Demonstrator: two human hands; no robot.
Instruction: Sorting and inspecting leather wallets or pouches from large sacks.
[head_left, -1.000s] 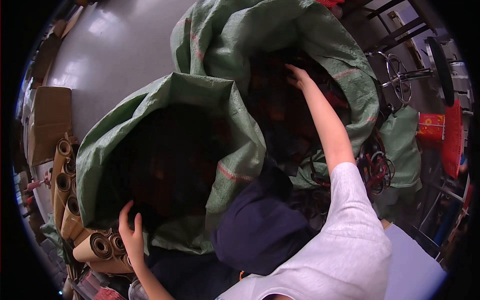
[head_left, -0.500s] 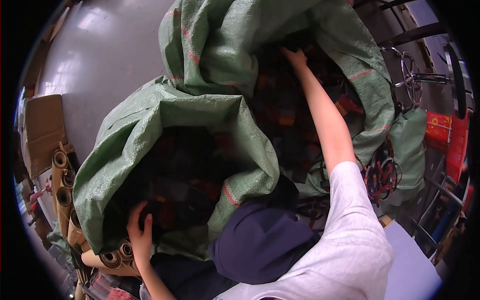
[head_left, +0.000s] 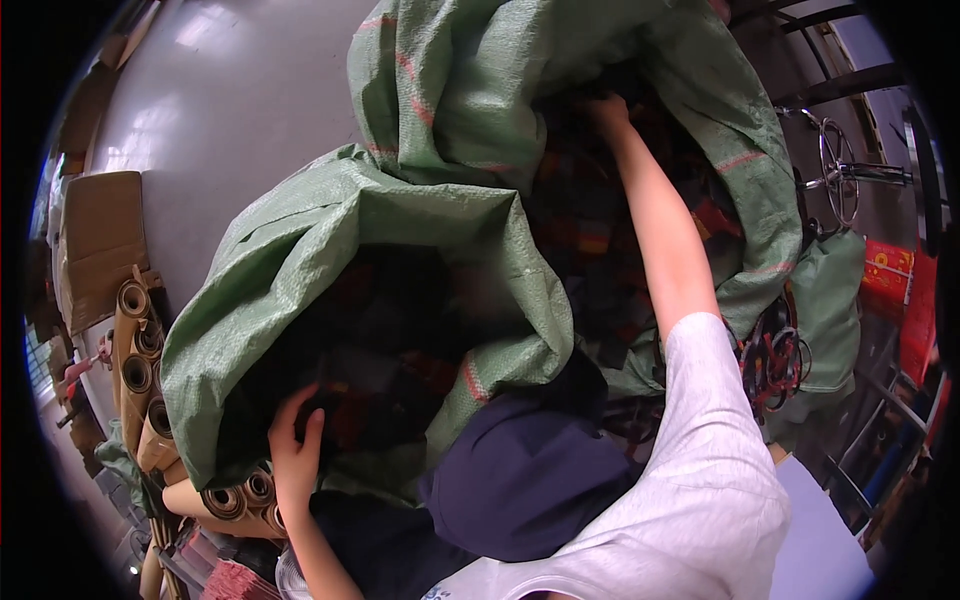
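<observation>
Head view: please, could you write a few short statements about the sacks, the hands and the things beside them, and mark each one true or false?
1. The right hand reaches into the farther green sack. True.
2. The left hand is at the mouth of the nearer green sack. True.
3. The nearer green sack is tied shut. False: its mouth is wide open.
4. Brown rolls show on the picture's left. True.
5. The left hand appears higher in the picture than the right hand. False: it is lower.
</observation>
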